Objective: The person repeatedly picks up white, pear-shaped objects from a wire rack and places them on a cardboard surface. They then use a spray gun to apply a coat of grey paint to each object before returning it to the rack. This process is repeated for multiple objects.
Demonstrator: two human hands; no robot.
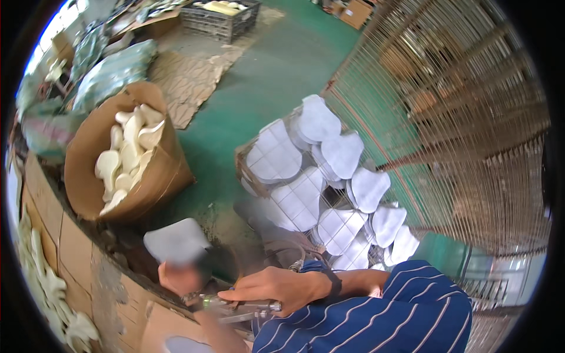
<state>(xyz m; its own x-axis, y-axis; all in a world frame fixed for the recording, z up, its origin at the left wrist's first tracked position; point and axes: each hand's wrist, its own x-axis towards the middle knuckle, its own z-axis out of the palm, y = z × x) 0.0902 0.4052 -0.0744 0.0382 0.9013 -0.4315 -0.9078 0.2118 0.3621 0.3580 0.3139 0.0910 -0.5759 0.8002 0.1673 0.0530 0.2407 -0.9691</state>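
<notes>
My left hand (178, 279), smeared by motion, is closed on the lower edge of a light grey, rounded flat pad (178, 240), which tilts up above the fingers. In my right hand (281, 289) is a metal spray gun (240, 308). Its body lies under my fingers and reaches left toward my left wrist. A dark, blurred patch beside the pad cannot be made out. Right of the pad, several similar white pads (311, 197) lie overlapping on a wire grid rack.
A large cardboard box (176, 170) of cream foam pieces (130, 147) stands at the left. Cardboard (112, 297) covers the surface near my left arm. Tall wire racks (453, 117) rise at the right. Farther back are a grey crate (215, 22) and striped sacks (115, 73).
</notes>
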